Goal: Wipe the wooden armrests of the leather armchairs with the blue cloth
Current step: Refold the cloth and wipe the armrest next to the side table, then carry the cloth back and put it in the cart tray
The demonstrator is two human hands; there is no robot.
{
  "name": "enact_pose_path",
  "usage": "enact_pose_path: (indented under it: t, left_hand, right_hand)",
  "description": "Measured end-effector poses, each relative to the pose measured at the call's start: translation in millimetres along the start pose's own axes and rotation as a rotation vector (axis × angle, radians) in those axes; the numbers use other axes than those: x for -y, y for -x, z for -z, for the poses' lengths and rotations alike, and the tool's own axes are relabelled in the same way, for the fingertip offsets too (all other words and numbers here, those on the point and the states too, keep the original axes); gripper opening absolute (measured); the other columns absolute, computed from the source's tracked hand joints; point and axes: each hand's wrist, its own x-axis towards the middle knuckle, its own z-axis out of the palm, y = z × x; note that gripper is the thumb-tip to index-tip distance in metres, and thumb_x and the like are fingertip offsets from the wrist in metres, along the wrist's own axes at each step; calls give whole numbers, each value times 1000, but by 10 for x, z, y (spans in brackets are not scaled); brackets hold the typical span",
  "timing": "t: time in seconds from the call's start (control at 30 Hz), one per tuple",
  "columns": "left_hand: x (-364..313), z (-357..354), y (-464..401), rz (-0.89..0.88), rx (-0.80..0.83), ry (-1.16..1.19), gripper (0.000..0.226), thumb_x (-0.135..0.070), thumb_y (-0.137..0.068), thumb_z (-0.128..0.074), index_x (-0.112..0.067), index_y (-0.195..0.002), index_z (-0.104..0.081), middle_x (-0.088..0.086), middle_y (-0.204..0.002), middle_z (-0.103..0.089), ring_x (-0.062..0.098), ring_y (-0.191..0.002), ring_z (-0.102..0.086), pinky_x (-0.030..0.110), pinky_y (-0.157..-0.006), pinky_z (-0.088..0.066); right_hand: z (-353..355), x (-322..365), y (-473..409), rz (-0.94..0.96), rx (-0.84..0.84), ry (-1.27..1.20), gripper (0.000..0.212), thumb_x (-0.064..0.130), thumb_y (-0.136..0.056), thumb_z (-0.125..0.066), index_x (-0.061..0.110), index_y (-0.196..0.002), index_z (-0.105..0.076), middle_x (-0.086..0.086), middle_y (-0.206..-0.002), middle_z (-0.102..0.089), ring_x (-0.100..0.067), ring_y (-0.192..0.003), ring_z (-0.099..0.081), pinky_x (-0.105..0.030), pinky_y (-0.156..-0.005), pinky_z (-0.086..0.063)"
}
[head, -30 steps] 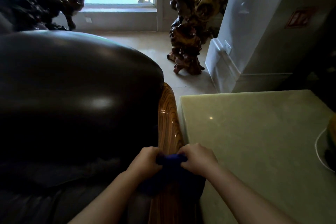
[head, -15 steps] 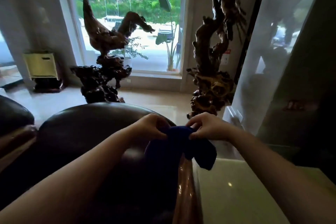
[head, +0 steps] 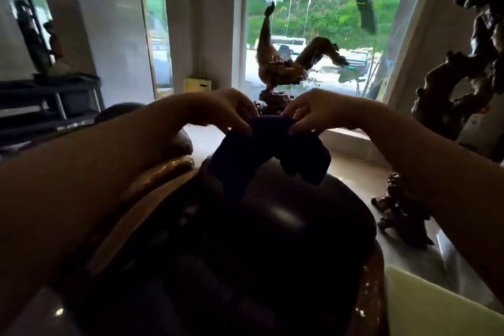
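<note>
Head camera view: both bare forearms reach forward, raised above a dark leather armchair (head: 272, 226). The left hand (head: 218, 112) and right hand (head: 316, 109) each pinch the top edge of the blue cloth (head: 261, 150), which hangs bunched between them. A glossy wooden armrest (head: 152, 185) curves below the left forearm.

Both forearms are bare to the frame edge, with no sleeves, watch or rings visible.

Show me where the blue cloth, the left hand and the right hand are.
blue cloth (head: 268, 153): head view, middle of the hanging fabric.
left hand (head: 218, 109): head view, back of the hand.
right hand (head: 319, 109): head view, back of the hand.
</note>
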Motion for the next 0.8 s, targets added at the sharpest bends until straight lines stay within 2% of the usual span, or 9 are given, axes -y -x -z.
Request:
enact_pose_path:
  t: [0.07,0.1,0.17,0.23,0.33,0.47,0.53,0.63,0.8]
  left_hand:
    - [281,170,374,41,-6,-17,24,-6,-78,-67,-15,-100,-62,6,-98,-67,16,-86,-65,36,-81,-54]
    - [429,239,575,62,-9,-26,24,-7,-78,-67,-16,-100,-62,5,-99,-68,16,-88,-65,36,-82,-53]
    - [758,359,1038,114,-13,-22,26,-7,-78,-67,-14,-102,-62,3,-100,-68,13,-89,-65,30,-80,-53]
    - [1047,456,1411,162,-19,-17,27,-6,-78,-67,-13,-104,-62,1,-99,-67,6,-84,-65,20,-70,-53]
    - [1486,638,2000,258,-48,-13,29,-9,-80,-66,-17,-107,-60,-2,-98,-66,5,-79,-65,13,-56,-52]
    - [1949,921,2718,365,-88,-6,28,-13,-80,-67,-19,-107,-61,-2,-96,-67,11,-84,-66,13,-55,-51]
    - [2149,1061,3035,412,-118,-10,30,-14,-80,-67,-15,-109,-61,2,-98,-67,15,-87,-65,13,-56,-53]
    - [2479,1232,3416,478,-158,24,32,-12,-81,-65,-11,-112,-60,7,-103,-66,20,-92,-64,13,-58,-54]
    - [3108,1488,3943,564,-233,76,26,-14,-80,-66,-21,-104,-61,-2,-96,-66,8,-85,-65,13,-58,-53]
  right_hand:
    - [-276,351,-201,39,22,18,25,14,-75,-72,21,-98,-66,-1,-87,-66,-25,-81,-66,-40,-65,-58]
    - [-430,522,-299,53,35,22,28,15,-75,-73,21,-101,-66,2,-88,-65,-25,-83,-66,-41,-68,-58]
    - [-804,908,-503,83,86,-8,29,16,-74,-74,23,-101,-65,5,-86,-64,-15,-77,-67,-32,-62,-58]
    - [-1118,1227,-681,97,133,-51,28,12,-75,-73,22,-99,-65,5,-84,-65,-4,-63,-66,-21,-50,-53]
    - [-1587,1758,-963,129,216,-77,27,10,-75,-73,22,-98,-64,-1,-88,-68,-6,-67,-67,-20,-48,-52]
    - [-2093,2446,-1304,220,278,-67,25,13,-74,-74,24,-94,-64,-4,-93,-67,-24,-88,-67,-37,-70,-59]
    - [-2306,2766,-1480,266,314,-46,29,15,-75,-73,22,-102,-64,-1,-93,-65,-19,-84,-65,-30,-71,-57]
    - [-2597,3184,-1781,325,358,-27,36,16,-77,-72,19,-111,-63,8,-88,-62,-7,-77,-60,-18,-59,-52]
    - [-3096,3746,-2416,403,475,-14,36,15,-78,-70,16,-113,-61,-1,-93,-64,-15,-84,-63,-27,-69,-55]
